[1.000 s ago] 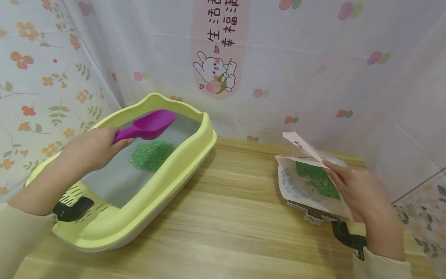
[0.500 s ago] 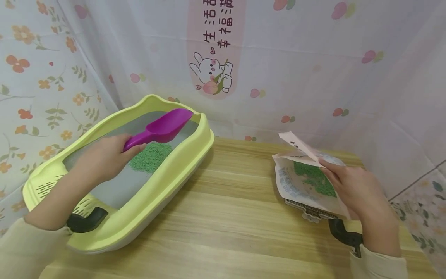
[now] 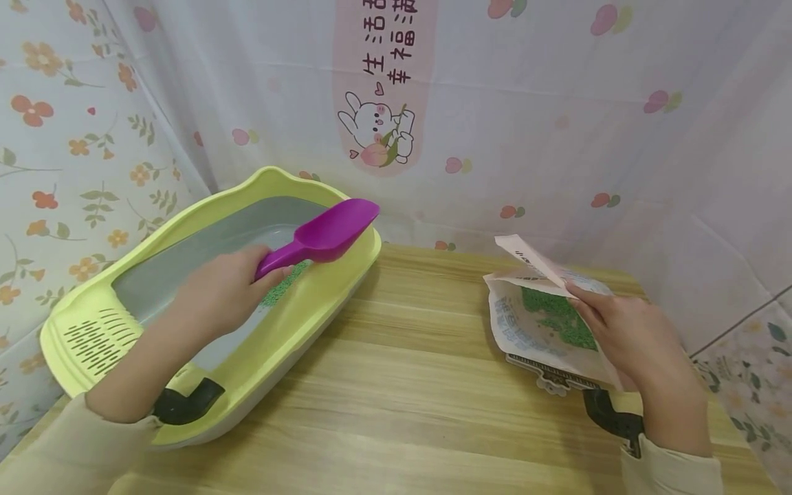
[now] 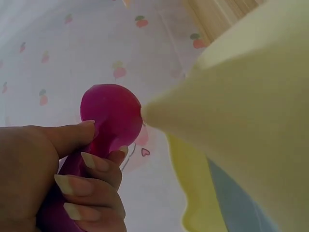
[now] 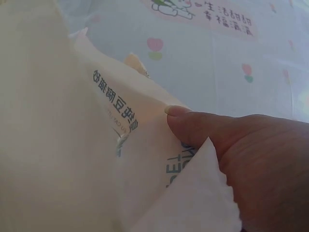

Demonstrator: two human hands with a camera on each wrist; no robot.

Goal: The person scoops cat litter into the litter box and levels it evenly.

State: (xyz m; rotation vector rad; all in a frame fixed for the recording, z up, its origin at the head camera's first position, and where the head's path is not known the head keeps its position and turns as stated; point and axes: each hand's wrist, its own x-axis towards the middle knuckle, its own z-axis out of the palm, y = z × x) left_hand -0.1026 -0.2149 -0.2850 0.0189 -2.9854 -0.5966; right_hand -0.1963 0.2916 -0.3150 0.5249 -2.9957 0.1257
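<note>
My left hand (image 3: 219,292) grips the handle of a purple scoop (image 3: 337,230), fingers curled round it in the left wrist view. The scoop's blade is over the far right rim of a yellow-rimmed litter box (image 3: 315,302). Green litter granules (image 3: 281,285) lie on the box's grey floor, partly hidden by the hand and handle. On the right, my right hand (image 3: 631,337) pinches the edge of an opened paper bag (image 3: 510,323). More green litter (image 3: 566,320) shows inside the bag. In the right wrist view the thumb (image 5: 193,128) presses on the printed bag.
The box and bag stand on a wooden table (image 3: 396,399), with bare wood between them. A slotted yellow ledge (image 3: 99,337) forms the box's near left end. Behind hangs a patterned curtain (image 3: 526,103). A metal clip (image 3: 553,385) sits under the bag's front edge.
My left hand has carried the scoop to the right, from above the box's inside to its right rim. My right hand has stayed on the bag.
</note>
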